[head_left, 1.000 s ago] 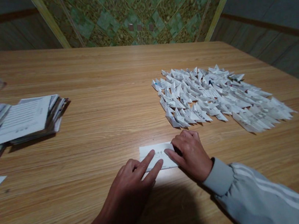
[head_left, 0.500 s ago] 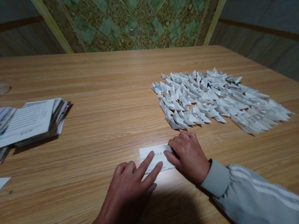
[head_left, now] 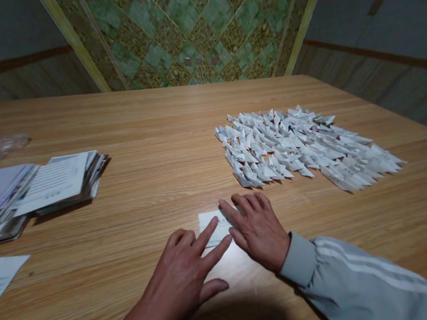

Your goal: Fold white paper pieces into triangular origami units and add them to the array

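Folded white paper slip (head_left: pixel 207 219) flat on table (head_left: pixel 154 189), lower centre of frame. Long axis looks left-right; right end hidden beneath my right hand (head_left: pixel 258 229). Printed characters along its middle, partly covered, too small to read. My left hand (head_left: pixel 183 267): open, two fingers spread on the slip, thumb apart. Right: open too, fingers splayed over it, nothing pinched.

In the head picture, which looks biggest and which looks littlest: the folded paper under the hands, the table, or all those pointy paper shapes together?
1. Table
2. Pointy paper shapes, counted as one group
3. Folded paper, smallest; the hands cover part of it
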`<state>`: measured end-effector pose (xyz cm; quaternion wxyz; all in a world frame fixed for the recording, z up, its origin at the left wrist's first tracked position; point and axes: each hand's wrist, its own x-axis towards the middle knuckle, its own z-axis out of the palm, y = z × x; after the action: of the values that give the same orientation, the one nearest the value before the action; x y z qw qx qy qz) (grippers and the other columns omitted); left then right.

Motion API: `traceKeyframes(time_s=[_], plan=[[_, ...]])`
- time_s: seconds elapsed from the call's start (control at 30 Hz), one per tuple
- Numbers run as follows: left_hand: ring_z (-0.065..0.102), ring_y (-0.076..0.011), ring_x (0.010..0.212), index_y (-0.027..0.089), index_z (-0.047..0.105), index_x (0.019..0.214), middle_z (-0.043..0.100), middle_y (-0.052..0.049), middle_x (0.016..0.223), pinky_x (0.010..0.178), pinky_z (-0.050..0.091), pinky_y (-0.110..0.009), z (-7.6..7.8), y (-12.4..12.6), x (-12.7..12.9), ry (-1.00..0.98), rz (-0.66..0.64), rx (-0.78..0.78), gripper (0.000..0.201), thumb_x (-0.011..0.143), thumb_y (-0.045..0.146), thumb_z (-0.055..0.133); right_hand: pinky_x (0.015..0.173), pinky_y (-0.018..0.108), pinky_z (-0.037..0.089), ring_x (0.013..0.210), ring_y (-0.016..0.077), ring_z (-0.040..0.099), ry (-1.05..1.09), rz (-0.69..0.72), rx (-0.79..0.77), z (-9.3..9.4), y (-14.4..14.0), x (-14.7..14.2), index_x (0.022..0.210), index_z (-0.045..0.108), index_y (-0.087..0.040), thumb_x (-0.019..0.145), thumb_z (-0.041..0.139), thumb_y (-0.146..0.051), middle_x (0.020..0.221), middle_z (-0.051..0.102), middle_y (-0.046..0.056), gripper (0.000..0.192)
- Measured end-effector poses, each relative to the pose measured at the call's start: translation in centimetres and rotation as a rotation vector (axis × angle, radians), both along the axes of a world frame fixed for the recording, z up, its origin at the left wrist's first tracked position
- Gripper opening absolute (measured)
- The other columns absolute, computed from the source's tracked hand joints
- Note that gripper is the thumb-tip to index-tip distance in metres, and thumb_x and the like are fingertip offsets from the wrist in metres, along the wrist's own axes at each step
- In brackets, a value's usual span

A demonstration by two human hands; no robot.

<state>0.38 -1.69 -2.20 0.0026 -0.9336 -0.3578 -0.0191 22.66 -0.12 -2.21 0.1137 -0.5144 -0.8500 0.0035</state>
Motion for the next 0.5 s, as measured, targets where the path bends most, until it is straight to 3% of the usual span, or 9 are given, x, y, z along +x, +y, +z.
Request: traceKeyframes(time_s=[0.17, 0.37, 0.5], plan=[[0.056, -0.0289, 0.109, 0.037, 0.043, 0.148, 0.042, -0.008, 0.158, 0.100, 0.032, -0.050, -0.3, -0.2, -1.8, -0.007, -0.045, 0.058, 0.072, 0.084, 0.062, 0.066, 0.109, 0.054, 0.027, 0.125, 0.0322, 0.046, -0.031, -0.019, 0.008, -0.3, -0.1, 0.1, 0.151, 0.041, -0.024, 0.095, 0.058, -0.030, 0.148, 0.049, 0.016, 0.058], [0.057, -0.0272, 0.101, 0.030, 0.044, 0.148, 0.050, -0.008, 0.152, 0.100, 0.029, -0.051, -0.4, -1.0, -5.0, 0.027, -0.093, 0.171, 0.066, 0.091, 0.060, 0.057, 0.106, 0.051, 0.032, 0.123, 0.0324, 0.047, -0.029, -0.014, -0.004, -0.2, 0.1, 0.2, 0.150, 0.043, -0.022, 0.096, 0.057, -0.029, 0.146, 0.050, 0.017, 0.057], [0.056, -0.0269, 0.100, 0.023, 0.056, 0.137, 0.057, -0.008, 0.145, 0.094, 0.033, -0.046, -0.2, -0.9, -4.5, -0.064, -0.119, 0.217, 0.047, 0.099, 0.049, 0.050, 0.103, 0.047, 0.036, 0.122, 0.0313, 0.048, -0.020, 0.023, -0.016, 0.0, 0.3, 0.7, 0.150, 0.042, -0.018, 0.093, 0.058, -0.022, 0.143, 0.051, 0.018, 0.060]])
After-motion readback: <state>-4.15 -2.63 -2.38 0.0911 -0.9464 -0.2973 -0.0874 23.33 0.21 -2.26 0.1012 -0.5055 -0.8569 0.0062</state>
